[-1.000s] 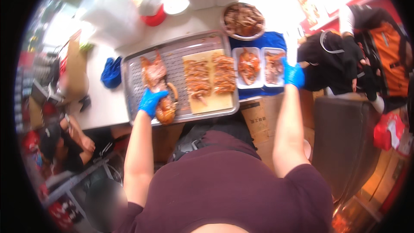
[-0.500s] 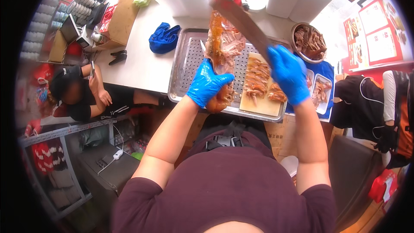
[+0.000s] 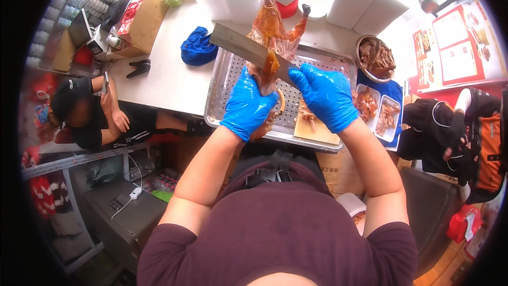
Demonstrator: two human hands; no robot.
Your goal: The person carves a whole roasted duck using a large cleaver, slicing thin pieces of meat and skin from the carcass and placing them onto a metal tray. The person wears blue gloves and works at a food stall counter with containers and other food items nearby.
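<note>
My left hand point(image 3: 247, 105), in a blue glove, is closed round the near end of a large piece of roast meat point(image 3: 269, 24) with browned, shiny skin. My right hand point(image 3: 329, 99), also blue-gloved, grips the handle of a broad-bladed knife point(image 3: 235, 42). Its blade lies across the meat just beyond my left fingers, pointing to the far left. Beneath is a perforated metal tray point(image 3: 221, 82). A cutting board point(image 3: 316, 133) with cut meat sits at the tray's right, largely covered by my right hand.
A round bowl of meat pieces point(image 3: 377, 55) stands at the far right, with two white trays of meat point(image 3: 387, 116) nearer. A blue cloth point(image 3: 198, 46) lies left of the metal tray. White foam boxes point(image 3: 365, 0) stand behind. One person sits left; another is at the right.
The knife has come down from its raised position onto the meat, and my right hand has moved left, closer to my left hand. The meat's far end now shows.
</note>
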